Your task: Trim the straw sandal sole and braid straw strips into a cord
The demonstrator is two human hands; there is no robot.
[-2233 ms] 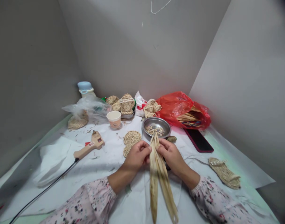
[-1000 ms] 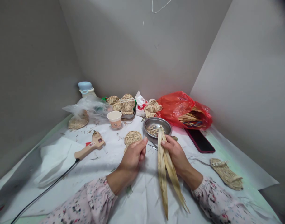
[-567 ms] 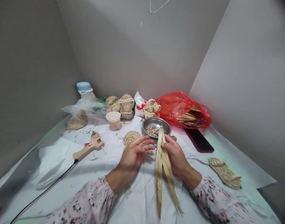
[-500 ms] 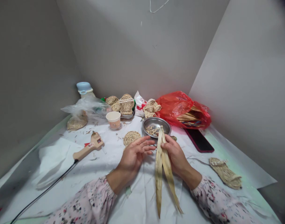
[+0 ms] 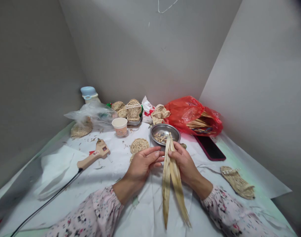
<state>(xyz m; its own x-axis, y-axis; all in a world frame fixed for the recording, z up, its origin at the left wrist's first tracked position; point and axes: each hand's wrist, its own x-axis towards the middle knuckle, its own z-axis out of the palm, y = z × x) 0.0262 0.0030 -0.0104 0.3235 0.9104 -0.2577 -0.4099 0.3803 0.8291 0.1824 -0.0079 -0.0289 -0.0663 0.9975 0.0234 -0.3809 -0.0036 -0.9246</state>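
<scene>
Two long pale dried leaf strips (image 5: 175,177), like corn husk, meet near their top and hang down in a narrow V. My right hand (image 5: 183,161) pinches them near the upper end between thumb and fingers. Just left of the strips is my left hand (image 5: 142,164), its fingers stretched toward them and holding nothing; whether the fingertips touch the strips I cannot tell. Behind the strips' top sits a steel bowl (image 5: 154,140) with small pale scraps in it. A coiled woven disc (image 5: 139,145) lies beyond my left hand, with another woven piece partly hidden under it.
A glue gun (image 5: 96,154) with a black cord lies left, near a paper cup (image 5: 120,127). Woven pieces (image 5: 134,112) stand at the back. A red plastic bag (image 5: 185,113) of dried strips, a phone (image 5: 211,148) and a small woven slipper (image 5: 237,182) are on the right.
The strips' lower ends have swung slightly left. My left thumb has come down nearer its fingers. My right hand keeps its hold.
</scene>
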